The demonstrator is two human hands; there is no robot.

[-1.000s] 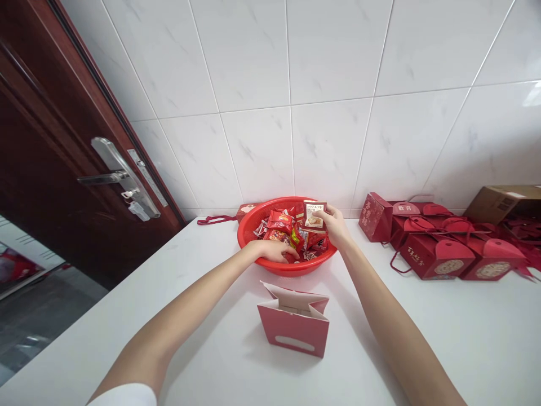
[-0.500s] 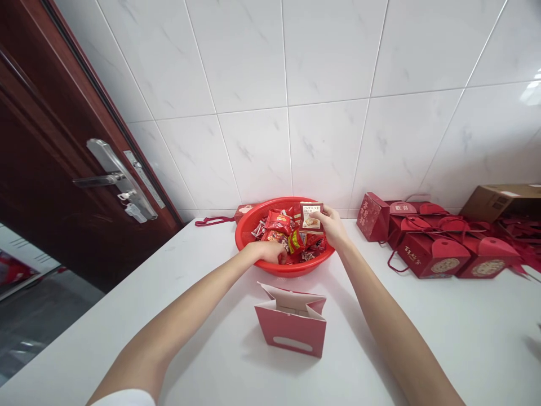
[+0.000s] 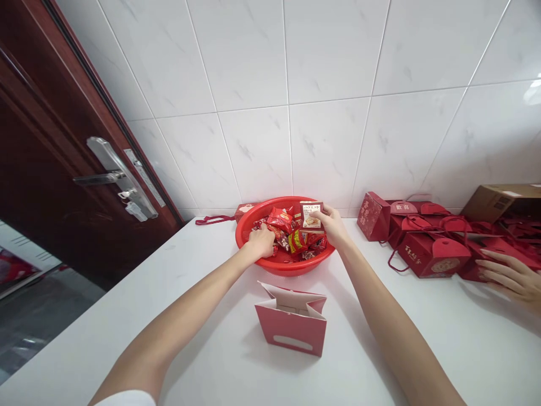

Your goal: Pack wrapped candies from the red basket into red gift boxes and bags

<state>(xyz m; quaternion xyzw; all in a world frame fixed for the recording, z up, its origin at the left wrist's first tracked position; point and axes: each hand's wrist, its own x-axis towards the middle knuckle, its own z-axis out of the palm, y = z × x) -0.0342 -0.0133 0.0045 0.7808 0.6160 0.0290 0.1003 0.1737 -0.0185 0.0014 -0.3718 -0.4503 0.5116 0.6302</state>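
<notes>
A red plastic colander [image 3: 287, 269] holds several wrapped candies [image 3: 281, 221], mostly red, one of them yellow and green [image 3: 297, 241]. My left hand [image 3: 261, 242] reaches over its left front rim, fingers bent down among the wrappers. Whatever its fingertips close on is hidden. Above the colander's right side, my right hand [image 3: 332, 225] pinches a small brown-and-cream biscuit packet [image 3: 311, 219] with a biscuit picture, held upright. In front of the colander stands an open red paper gift box [image 3: 291, 332], its white inside showing between the top edges; neither hand touches it.
Several red gift boxes [image 3: 433, 256] with cord handles stand on the white table [image 3: 203, 361] at right. Another person's hand [image 3: 513, 276] touches one. Behind them is a cardboard box [image 3: 490, 203]. A tiled wall [image 3: 253, 152] closes the back; a dark red door [image 3: 63, 141] is left.
My left hand has moved left inside the colander, from its front middle to the left side. My right hand stays with the packet. Another person's hand has come in at right.
</notes>
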